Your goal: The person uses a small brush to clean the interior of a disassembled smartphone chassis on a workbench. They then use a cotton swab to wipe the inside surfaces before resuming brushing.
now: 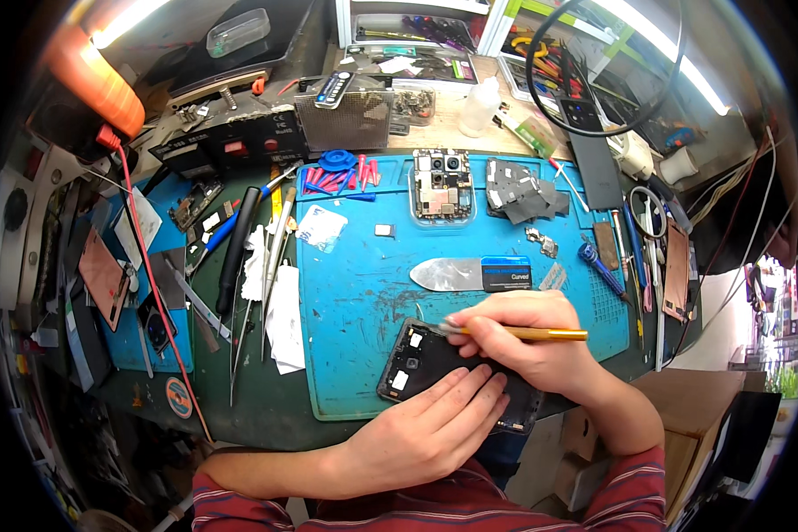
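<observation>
The left hand [430, 434] lies flat on the black phone frame [426, 363]; the right hand [528, 341], closed around the yellow tool [541, 334], should press gently.

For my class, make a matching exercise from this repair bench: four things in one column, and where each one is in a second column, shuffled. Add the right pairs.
Things
1. yellow-handled tool
2. black phone frame
3. circuit board
4. metal pry blade

Places
A. far edge of the blue mat, beside a heap of grey parts
B. held in the right hand
C. middle of the mat, beyond the hands
D. under the fingers of the left hand, near edge of the mat

Pairs: 1-B, 2-D, 3-A, 4-C
</observation>
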Motion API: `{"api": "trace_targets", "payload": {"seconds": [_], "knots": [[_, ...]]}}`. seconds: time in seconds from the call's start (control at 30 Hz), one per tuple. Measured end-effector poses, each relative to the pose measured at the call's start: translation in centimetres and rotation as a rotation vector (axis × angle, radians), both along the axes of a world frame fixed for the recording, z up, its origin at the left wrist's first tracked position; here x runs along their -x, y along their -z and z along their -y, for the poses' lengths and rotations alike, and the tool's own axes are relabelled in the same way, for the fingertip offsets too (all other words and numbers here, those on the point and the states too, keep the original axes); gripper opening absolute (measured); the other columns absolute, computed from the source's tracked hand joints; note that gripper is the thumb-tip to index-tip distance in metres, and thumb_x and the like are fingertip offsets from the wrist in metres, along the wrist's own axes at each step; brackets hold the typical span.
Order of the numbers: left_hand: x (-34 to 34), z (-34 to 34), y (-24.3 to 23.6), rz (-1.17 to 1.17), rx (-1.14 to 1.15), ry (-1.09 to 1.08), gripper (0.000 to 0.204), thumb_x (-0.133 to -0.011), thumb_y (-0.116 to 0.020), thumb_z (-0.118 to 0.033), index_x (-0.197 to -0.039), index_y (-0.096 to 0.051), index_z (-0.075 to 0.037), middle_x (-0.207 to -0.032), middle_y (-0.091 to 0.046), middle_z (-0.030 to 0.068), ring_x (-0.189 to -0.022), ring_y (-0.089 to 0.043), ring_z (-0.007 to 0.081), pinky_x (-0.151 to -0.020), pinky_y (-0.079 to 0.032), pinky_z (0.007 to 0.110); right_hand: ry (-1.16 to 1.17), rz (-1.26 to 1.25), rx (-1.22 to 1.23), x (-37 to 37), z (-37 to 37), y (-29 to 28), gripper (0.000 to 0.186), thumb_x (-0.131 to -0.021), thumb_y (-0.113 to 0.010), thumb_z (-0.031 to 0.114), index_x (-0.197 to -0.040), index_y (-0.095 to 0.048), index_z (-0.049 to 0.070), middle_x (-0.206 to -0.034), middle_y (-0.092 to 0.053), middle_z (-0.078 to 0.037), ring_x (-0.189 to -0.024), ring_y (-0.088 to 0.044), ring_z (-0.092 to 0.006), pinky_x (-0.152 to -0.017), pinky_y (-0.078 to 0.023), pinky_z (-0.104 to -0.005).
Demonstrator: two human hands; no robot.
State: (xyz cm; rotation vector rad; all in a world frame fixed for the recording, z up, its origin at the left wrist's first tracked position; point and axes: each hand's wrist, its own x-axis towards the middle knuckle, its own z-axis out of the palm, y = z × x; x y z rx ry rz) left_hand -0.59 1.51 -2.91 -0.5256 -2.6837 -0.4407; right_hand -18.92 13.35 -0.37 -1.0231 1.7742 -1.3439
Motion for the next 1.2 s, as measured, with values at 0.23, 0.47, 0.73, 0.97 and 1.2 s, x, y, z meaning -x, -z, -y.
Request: {"api": "trace_targets", "payload": {"seconds": [0.23, 0.47, 0.73, 0.97, 1.2], "knots": [[0.0, 0.0, -0.1, 0.002, 0.015, -0.01, 0.04, -0.093, -0.061, -0.014, -0.127, -0.075, 0.001, -0.139, -0.069, 0.018, -0.131, -0.068, 0.0308, -0.115, -0.054, 0.042, -0.007, -0.073, 0.009, 0.0, -0.3, 0.2, 0.015, -0.1, -0.071, 0.008, -0.106, -0.08, -0.002, -0.086, -0.08, -0.01, -0.075, -0.078, -0.0175, -0.068, -0.061, -0.0304], [0.0, 0.0, 0.0, -0.01, -0.013, -0.005, 0.041, -0.092, -0.063, -0.013, -0.128, -0.074, 0.002, -0.138, -0.069, 0.018, -0.13, -0.068, 0.0318, -0.115, -0.054, 0.043, -0.063, -0.131, 0.03, 0.1, -0.4, 0.6, 0.016, -0.1, -0.071, 0.009, -0.111, -0.08, 0.001, -0.093, -0.081, -0.011, -0.079, -0.079, -0.0192, -0.069, -0.061, -0.0314], [0.0, 0.0, 0.0, -0.015, 0.001, -0.012, 0.04, -0.092, -0.064, -0.013, -0.128, -0.075, 0.0, -0.138, -0.07, 0.0167, -0.13, -0.068, 0.0312, -0.116, -0.053, 0.043, -0.04, -0.106, 0.028, -0.5, 0.4, 0.3, 0.015, -0.1, -0.072, 0.008, -0.11, -0.081, 0.0, -0.091, -0.081, -0.01, -0.079, -0.079, -0.0184, -0.069, -0.061, -0.0305], [0.1, 0.1, -0.2, -0.008, 0.002, -0.008, 0.039, -0.093, -0.063, -0.014, -0.128, -0.075, 0.0, -0.139, -0.069, 0.017, -0.132, -0.068, 0.0305, -0.114, -0.055, 0.042, -0.022, -0.131, 0.043, -0.3, 0.7, 0.1, 0.013, -0.099, -0.072, 0.009, -0.104, -0.081, 0.0, -0.086, -0.081, -0.01, -0.076, -0.079, -0.0185, -0.07, -0.062, -0.031], [0.1, 0.1, -0.1, -0.006, 0.017, -0.012, 0.04, -0.092, -0.064, -0.015, -0.128, -0.075, -0.001, -0.14, -0.069, 0.0164, -0.133, -0.068, 0.0303, -0.114, -0.055, 0.041, -0.037, -0.166, -0.012, 0.5, -1.4, -0.2, 0.013, -0.098, -0.072, 0.007, -0.102, -0.082, -0.001, -0.088, -0.081, -0.012, -0.077, -0.079, -0.0188, -0.07, -0.062, -0.0307]]}}
